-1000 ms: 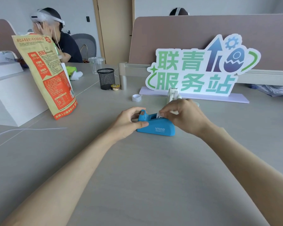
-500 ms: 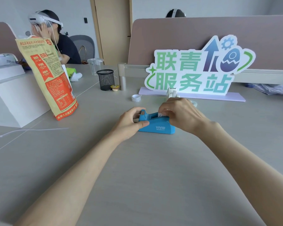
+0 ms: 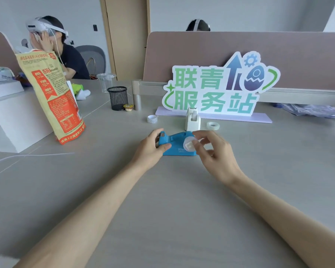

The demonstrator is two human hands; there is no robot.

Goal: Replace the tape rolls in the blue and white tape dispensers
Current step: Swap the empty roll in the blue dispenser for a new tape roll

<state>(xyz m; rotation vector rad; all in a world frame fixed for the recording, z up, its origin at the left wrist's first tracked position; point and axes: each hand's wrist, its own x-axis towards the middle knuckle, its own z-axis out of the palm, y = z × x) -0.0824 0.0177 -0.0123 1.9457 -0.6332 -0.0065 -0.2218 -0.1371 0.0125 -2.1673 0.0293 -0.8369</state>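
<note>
The blue tape dispenser (image 3: 175, 145) sits on the grey desk in front of me. My left hand (image 3: 150, 147) grips its cutter end, thumb on the near side. My right hand (image 3: 214, 153) holds a whitish tape roll with its core (image 3: 189, 146) just in front of the dispenser's right end, lifted out of the cradle. The white tape dispenser (image 3: 192, 120) stands behind, end-on. One loose tape roll (image 3: 152, 118) lies to its left and another clear roll (image 3: 213, 125) to its right.
A large green-lettered sign (image 3: 217, 88) stands behind the dispensers. A black mesh pen cup (image 3: 117, 97) and small yellow cup (image 3: 128, 107) sit at back left. An orange-printed bag (image 3: 52, 93) leans on a white box (image 3: 10, 120). A person in a headset (image 3: 52, 45) sits far left.
My right hand has pulled back from the blue dispenser's cradle and now holds the roll lifted out of it. My left hand stays on the cutter end.
</note>
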